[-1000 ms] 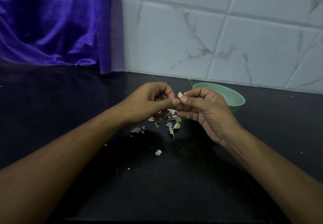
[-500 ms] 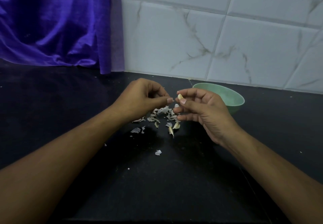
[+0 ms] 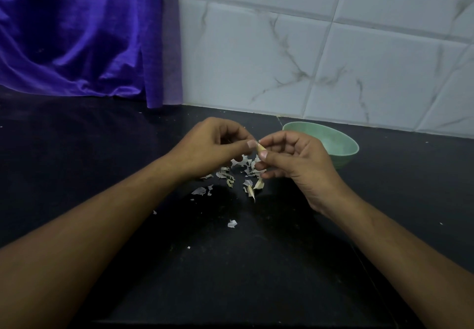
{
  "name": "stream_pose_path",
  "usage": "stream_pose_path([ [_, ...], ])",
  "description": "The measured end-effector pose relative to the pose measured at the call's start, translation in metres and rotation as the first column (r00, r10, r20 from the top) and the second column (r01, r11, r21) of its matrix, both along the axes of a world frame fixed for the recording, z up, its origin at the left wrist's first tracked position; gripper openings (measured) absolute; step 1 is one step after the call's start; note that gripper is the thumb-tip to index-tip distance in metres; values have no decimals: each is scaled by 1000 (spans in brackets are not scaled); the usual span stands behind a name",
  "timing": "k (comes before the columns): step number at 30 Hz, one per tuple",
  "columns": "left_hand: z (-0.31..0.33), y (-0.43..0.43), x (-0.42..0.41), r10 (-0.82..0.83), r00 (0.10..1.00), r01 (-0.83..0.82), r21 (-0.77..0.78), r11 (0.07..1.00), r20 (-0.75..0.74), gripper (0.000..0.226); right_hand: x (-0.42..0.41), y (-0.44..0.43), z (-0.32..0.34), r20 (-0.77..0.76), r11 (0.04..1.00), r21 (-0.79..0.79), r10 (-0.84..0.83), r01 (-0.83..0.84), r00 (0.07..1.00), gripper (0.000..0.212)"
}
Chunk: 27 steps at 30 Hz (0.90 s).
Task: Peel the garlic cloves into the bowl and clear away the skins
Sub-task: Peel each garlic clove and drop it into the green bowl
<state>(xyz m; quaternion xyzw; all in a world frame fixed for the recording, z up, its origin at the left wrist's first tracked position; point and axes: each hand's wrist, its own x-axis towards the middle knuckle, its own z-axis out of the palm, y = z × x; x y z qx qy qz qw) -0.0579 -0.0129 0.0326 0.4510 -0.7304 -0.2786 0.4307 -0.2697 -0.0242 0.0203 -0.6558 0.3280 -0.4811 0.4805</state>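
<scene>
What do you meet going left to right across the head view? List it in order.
purple curtain → left hand → garlic clove → right hand → green bowl

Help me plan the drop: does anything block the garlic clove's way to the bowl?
Nothing visible does; the right hand pinching the small pale garlic clove is all that lies before the round pale-green bowl.

No text, label, brand, number or sign can be read: the bowl (image 3: 342, 150), the tiles (image 3: 256, 59), the curtain (image 3: 77, 33) and the counter (image 3: 77, 149) all show plain surfaces.
</scene>
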Motion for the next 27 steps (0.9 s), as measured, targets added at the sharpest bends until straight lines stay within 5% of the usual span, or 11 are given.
stream_pose_path([
  [27,2,6,-4,4,998,-2,30,1000,-68,9,0,3,3,25,1000,23,-13,13,1000,18],
])
